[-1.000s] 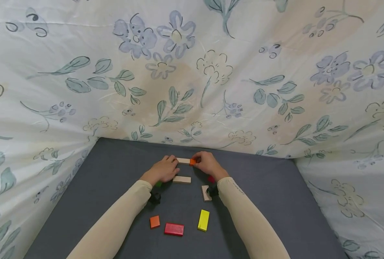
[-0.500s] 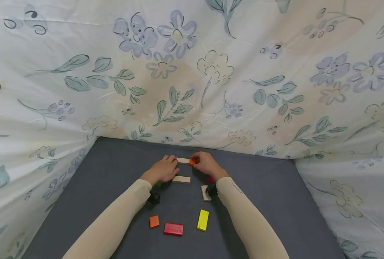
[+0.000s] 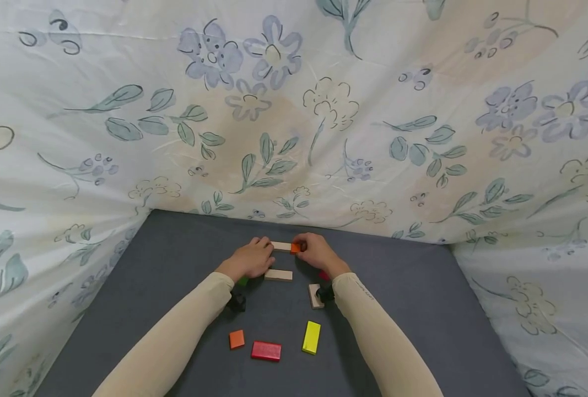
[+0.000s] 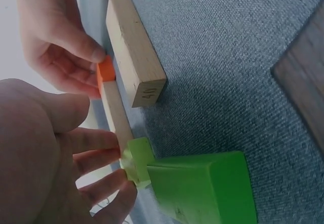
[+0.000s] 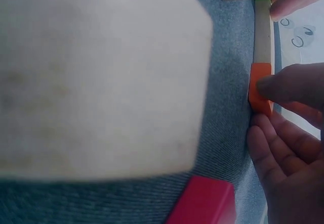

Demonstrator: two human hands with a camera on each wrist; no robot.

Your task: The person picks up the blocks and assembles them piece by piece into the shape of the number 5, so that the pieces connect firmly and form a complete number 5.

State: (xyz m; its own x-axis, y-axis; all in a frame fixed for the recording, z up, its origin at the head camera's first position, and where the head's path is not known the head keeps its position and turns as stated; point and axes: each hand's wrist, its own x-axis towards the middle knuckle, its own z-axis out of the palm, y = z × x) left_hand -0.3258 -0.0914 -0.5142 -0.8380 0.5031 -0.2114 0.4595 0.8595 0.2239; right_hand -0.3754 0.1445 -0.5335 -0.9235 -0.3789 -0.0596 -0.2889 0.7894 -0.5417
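Along the back of the dark cloth lies a thin wooden block point(image 3: 281, 246), with an orange block point(image 5: 259, 82) at its right end and a light green block point(image 4: 137, 158) at its left. My left hand point(image 3: 251, 259) touches the light green block with its fingertips, thumb held apart. With thumb and fingers my right hand point(image 3: 318, 252) pinches the orange block, which meets the wooden one. A second wooden block point(image 3: 278, 275) lies just in front of this row. Beside the light green piece stands a larger green block point(image 4: 202, 188), mostly hidden under my left wrist in the head view.
Nearer me lie an orange square block point(image 3: 236, 339), a red block point(image 3: 266, 351) and a yellow block point(image 3: 311, 337). Under my right wrist are another wooden block point(image 3: 314, 296) and a red-pink block point(image 5: 207, 201). A flowered curtain point(image 3: 294, 182) hangs at the table's back edge.
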